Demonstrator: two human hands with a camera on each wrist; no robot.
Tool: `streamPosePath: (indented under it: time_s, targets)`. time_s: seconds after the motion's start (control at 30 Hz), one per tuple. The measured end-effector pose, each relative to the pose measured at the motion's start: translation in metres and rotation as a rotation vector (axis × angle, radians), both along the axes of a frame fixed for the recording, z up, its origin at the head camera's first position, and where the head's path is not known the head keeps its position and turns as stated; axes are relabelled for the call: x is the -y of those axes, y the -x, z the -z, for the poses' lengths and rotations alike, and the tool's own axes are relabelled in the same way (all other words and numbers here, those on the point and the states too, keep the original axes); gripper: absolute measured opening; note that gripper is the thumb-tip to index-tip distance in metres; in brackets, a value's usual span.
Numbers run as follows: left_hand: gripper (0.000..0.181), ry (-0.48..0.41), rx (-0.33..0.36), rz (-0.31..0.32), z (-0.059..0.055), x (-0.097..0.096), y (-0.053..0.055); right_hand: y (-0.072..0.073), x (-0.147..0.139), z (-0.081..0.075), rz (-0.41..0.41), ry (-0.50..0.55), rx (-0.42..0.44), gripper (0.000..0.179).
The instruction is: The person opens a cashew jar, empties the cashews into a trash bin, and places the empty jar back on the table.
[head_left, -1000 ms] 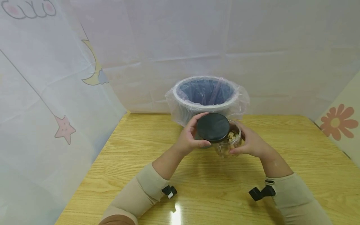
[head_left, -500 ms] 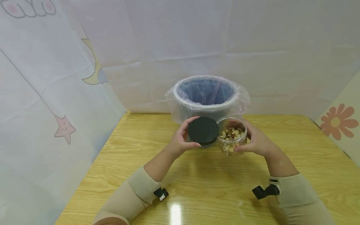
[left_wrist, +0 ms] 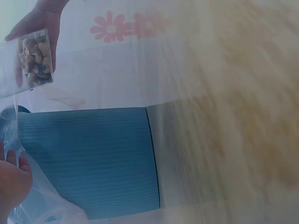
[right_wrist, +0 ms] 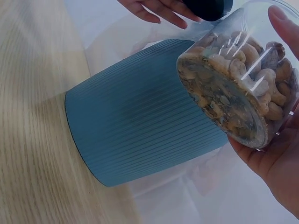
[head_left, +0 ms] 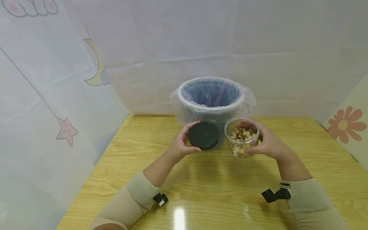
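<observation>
My left hand [head_left: 181, 143] holds a round black lid [head_left: 203, 135] by its edge, fingers over the far side and thumb at the near side. To its right, my right hand [head_left: 267, 142] grips a clear jar [head_left: 242, 150] around its side. The jar's mouth is uncovered and tilts toward the head camera. Cashews and other mixed nuts [right_wrist: 254, 74] fill its lower part, with fine crumbs at the bottom in the right wrist view. Lid and jar are apart, both raised in front of the bin. In the left wrist view the lid is out of frame.
A blue ribbed bin [right_wrist: 140, 112] with a clear plastic liner [head_left: 248, 102] folded over its white rim stands on the wooden table [head_left: 143, 137], just beyond both hands. Printed cloth [head_left: 161, 41] hangs behind and at the sides.
The lid has moved left and slightly down, off the jar's mouth. The jar has shifted right, and its nuts now show through the open top. The bin has stayed put.
</observation>
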State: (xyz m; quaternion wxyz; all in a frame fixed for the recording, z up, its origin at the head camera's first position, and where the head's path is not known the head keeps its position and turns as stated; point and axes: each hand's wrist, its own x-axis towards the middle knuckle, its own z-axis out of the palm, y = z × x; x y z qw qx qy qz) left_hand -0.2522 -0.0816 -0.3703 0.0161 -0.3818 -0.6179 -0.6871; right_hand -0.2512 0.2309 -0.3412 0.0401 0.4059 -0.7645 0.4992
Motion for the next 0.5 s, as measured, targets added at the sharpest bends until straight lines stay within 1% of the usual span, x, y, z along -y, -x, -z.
streamPosePath:
  time_s: [0.13,0.33,0.5]
  targets:
    - [0.1,0.018,0.004,-0.003,0.004,0.0,0.0,-0.002,-0.001,-0.005,-0.018,0.027,-0.004,0.087]
    - [0.099,0.074,0.022,-0.014,0.009,0.001,0.001,-0.005,-0.003,-0.012,-0.064,0.074,-0.017,0.087]
    - [0.099,0.13,0.02,-0.03,0.013,0.002,0.003,-0.006,-0.006,-0.015,-0.06,0.069,-0.013,0.087]
